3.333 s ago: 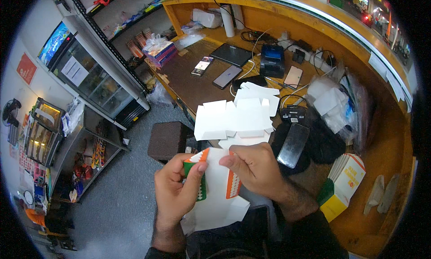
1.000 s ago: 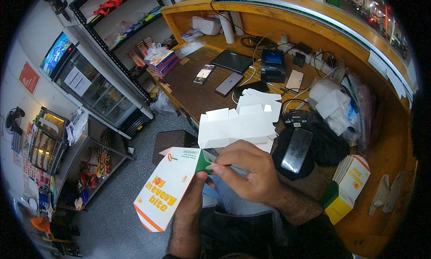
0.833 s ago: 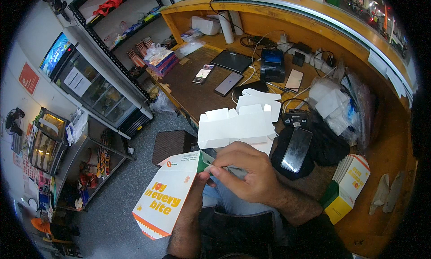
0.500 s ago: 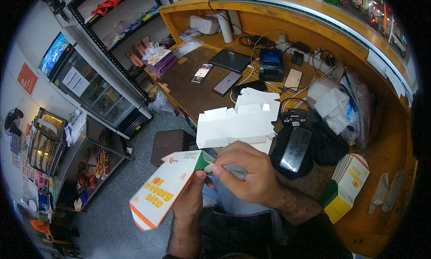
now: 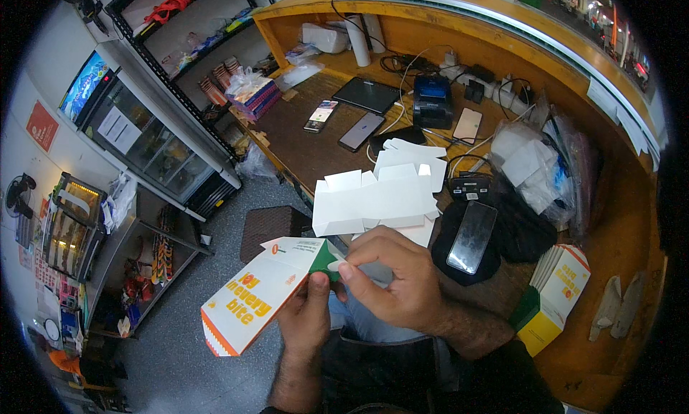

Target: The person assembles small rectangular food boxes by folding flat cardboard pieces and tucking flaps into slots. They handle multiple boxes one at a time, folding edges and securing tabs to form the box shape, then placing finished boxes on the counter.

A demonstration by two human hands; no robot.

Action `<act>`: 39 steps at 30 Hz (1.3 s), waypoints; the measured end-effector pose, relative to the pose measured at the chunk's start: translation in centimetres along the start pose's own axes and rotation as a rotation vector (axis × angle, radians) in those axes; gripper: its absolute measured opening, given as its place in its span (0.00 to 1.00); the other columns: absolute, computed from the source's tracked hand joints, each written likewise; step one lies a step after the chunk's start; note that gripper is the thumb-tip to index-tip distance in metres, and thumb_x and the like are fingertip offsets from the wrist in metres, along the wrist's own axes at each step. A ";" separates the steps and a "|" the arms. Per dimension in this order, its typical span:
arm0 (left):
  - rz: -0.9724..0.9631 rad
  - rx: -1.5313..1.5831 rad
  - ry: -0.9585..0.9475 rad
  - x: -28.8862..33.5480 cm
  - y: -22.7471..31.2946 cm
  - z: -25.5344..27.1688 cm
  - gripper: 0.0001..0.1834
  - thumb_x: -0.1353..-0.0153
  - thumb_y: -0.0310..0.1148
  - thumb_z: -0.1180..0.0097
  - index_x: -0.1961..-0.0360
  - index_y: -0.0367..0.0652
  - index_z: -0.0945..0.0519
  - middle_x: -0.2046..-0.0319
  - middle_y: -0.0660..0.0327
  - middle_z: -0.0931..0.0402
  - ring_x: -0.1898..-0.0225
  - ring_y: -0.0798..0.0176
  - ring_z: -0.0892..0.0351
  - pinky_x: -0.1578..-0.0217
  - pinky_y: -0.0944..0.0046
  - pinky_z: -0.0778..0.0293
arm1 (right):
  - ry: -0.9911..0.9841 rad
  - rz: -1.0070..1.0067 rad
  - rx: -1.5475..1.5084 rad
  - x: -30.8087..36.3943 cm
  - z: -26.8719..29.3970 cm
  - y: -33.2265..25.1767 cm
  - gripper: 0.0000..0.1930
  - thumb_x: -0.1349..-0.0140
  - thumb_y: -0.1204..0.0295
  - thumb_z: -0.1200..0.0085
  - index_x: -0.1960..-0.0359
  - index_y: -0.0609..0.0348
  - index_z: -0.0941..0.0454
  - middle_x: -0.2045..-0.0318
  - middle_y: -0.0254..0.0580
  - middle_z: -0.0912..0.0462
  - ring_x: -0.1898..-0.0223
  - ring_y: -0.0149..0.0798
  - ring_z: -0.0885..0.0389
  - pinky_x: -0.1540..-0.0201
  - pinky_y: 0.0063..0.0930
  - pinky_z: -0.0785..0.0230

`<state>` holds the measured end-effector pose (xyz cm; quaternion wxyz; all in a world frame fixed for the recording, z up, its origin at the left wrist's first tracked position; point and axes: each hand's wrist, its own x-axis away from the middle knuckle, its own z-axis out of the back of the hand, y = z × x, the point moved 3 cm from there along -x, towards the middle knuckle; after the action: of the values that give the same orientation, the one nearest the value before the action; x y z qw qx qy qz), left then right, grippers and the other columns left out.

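Observation:
A white cardboard food box (image 5: 251, 292) with yellow print, an orange zigzag edge and a green end is held in front of me, tilted down to the left. My left hand (image 5: 308, 310) grips it from below, thumb on the printed side near the green end. With thumb and fingertips, my right hand (image 5: 391, 274) pinches a small white flap at that green end. Just beyond my hands, flat unfolded white box blanks (image 5: 369, 204) overlap on the desk's near edge. What my left fingers do behind the box is hidden.
Phones, a dark tablet (image 5: 366, 95), a blue-black printer (image 5: 433, 102) and cables fill the desk (image 5: 287, 145). At right lie a phone (image 5: 472, 236) on black cloth, plastic bags and stacked boxes (image 5: 556, 299). A brown woven stool (image 5: 269, 231) stands beyond the box.
The box has turned slightly, its orange-edged end shifting up and left and its printed side facing me more. Both hands keep their hold, the right still pinching the flap.

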<state>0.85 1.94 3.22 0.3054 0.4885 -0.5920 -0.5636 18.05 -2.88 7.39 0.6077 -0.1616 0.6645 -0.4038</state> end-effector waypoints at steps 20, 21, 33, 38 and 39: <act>-0.104 0.063 0.058 0.8 0.1 1.4 0.25 0.28 0.26 0.38 0.32 0.37 0.29 0.40 0.51 0.21 0.40 0.55 0.20 0.39 0.52 0.23 | -0.068 0.087 0.040 0.0 -0.2 -0.7 0.07 0.39 0.80 0.33 0.60 0.63 0.17 0.60 0.47 0.16 0.56 0.49 0.16 0.52 0.41 0.23; -0.107 -0.014 0.107 0.8 0.0 1.5 0.25 0.28 0.23 0.39 0.32 0.37 0.29 0.39 0.51 0.21 0.40 0.55 0.20 0.39 0.52 0.23 | -0.070 0.100 0.040 0.2 -0.4 -0.6 0.08 0.39 0.80 0.33 0.59 0.63 0.17 0.60 0.47 0.16 0.56 0.50 0.16 0.52 0.42 0.23; -0.254 -0.711 0.184 1.5 -0.1 3.6 0.31 0.32 0.30 0.31 0.30 0.40 0.29 0.39 0.51 0.21 0.36 0.52 0.21 0.36 0.50 0.27 | -0.117 0.214 0.174 -0.3 -0.4 -2.1 0.10 0.38 0.77 0.30 0.56 0.62 0.14 0.52 0.50 0.14 0.48 0.48 0.12 0.44 0.45 0.18; -0.347 -0.814 0.071 1.3 -0.4 3.2 0.29 0.28 0.35 0.34 0.30 0.40 0.29 0.39 0.51 0.20 0.37 0.51 0.20 0.38 0.50 0.26 | -0.178 0.129 -0.039 0.3 -0.3 -0.5 0.10 0.36 0.75 0.30 0.55 0.60 0.14 0.43 0.53 0.18 0.41 0.49 0.15 0.39 0.44 0.20; -0.358 -0.768 0.021 1.3 -1.3 4.1 0.29 0.28 0.36 0.34 0.30 0.40 0.29 0.39 0.51 0.20 0.37 0.51 0.19 0.38 0.50 0.25 | -0.188 0.101 -0.075 0.2 -0.3 -0.6 0.10 0.36 0.75 0.31 0.55 0.60 0.14 0.43 0.53 0.19 0.40 0.49 0.16 0.39 0.44 0.20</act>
<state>-3.05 2.42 1.04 0.3684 0.4402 -0.2416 -0.7824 17.57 -3.30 7.66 0.6803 -0.1878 0.6266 -0.3306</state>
